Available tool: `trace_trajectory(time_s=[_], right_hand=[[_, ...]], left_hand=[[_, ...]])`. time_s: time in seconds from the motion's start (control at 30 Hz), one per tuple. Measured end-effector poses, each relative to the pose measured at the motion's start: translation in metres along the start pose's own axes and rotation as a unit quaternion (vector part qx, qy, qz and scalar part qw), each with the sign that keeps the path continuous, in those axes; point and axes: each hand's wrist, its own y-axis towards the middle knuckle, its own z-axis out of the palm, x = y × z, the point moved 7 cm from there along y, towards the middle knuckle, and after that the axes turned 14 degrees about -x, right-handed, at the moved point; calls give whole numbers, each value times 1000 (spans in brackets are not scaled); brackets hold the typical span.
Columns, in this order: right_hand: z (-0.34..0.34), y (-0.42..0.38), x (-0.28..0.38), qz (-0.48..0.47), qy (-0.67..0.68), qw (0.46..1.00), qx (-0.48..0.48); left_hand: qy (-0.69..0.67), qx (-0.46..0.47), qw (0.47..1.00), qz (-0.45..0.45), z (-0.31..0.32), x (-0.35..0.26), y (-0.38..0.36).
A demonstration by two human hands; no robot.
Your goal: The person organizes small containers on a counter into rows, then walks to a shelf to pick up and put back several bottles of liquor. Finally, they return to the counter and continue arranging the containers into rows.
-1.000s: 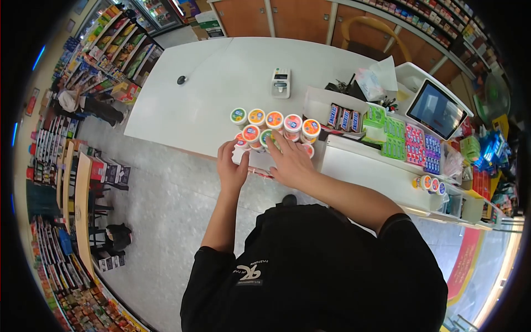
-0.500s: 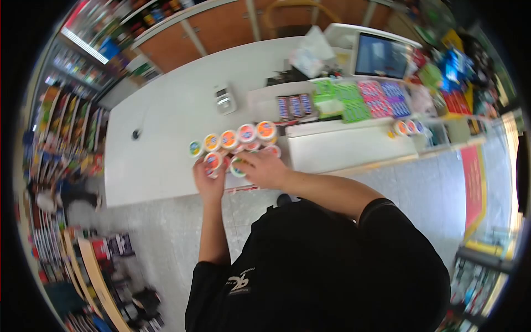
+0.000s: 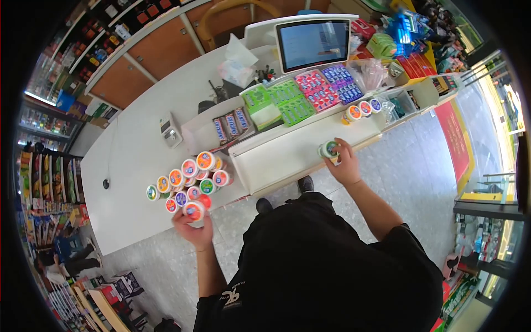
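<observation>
My left hand [image 3: 193, 228] is wrapped round a tub with an orange and white lid [image 3: 193, 211] at the counter's front edge. Just behind it stand several round tubs with coloured lids [image 3: 176, 177] in rows on the white counter [image 3: 127, 166]. Over the front of the white tray-like shelf [image 3: 287, 157], my right hand [image 3: 345, 163] grips a green-lidded tub [image 3: 328, 149] between thumb and fingers. To its upper right, a few similar tubs [image 3: 365, 108] sit in a line at the shelf's far end.
Snickers boxes [image 3: 232, 125] and green, pink and purple packs [image 3: 315, 88] line the rack behind the shelf. A monitor [image 3: 313, 45] stands at the back, a card terminal [image 3: 170, 131] on the left. A person [image 3: 72, 264] is among the shelves at far left.
My right hand has moved from the tubs to the right, carrying the green-lidded tub over the shelf. My left hand now holds its orange-lidded tub near the counter edge. The view has turned rightward.
</observation>
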Motion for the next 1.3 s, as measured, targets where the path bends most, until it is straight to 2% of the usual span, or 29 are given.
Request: trace_trajectory(time_s=[0.07,0.13,0.17,0.2,0.27,0.33,0.47,0.53,0.6,0.87,0.97,1.03,1.1,1.17,1.2,1.27,1.3], right_hand=[[-10,21,-21,15,-22,1000,-14],[-20,39,-16,-126,-96,986,-57],[-14,45,-31,-68,-92,993,-28],[-13,53,-35,-66,-91,993,-29],[-13,68,-38,-120,-142,980,-67],[-6,76,-56,-128,-139,980,-68],[2,79,-75,-131,-120,983,-49],[3,81,-83,-117,-117,986,-34],[3,80,-85,-127,-94,987,-35],[11,86,-93,-151,-59,987,-23],[13,87,-94,-146,-59,987,-16],[11,88,-89,-143,-53,988,-5],[2,89,-84,-118,-44,992,3],[-9,83,-78,-122,-23,992,-32],[-13,77,-76,-109,-4,993,-40],[-17,61,-62,-116,15,992,-53],[-18,54,-49,-126,28,990,-63]], left_hand=[[0,83,996,37,41,-26,-20],[-41,137,989,21,94,-51,-39],[-53,166,984,28,121,-60,-50],[-65,194,978,35,147,-68,-60],[-79,243,966,36,197,-88,-76],[-80,313,945,39,245,-102,-93],[-39,365,929,53,316,-139,-104],[-21,400,916,-8,344,-143,-110],[-19,389,921,7,364,-146,-115],[-30,352,935,2,388,-149,-128],[-38,346,937,-16,391,-146,-133],[-49,345,935,-70,387,-141,-132],[-53,343,936,-64,374,-143,-129],[-48,350,933,-73,350,-135,-128],[-27,333,939,-77,332,-128,-124],[-97,338,934,-68,291,-124,-117],[-81,323,940,-70,267,-113,-110]])
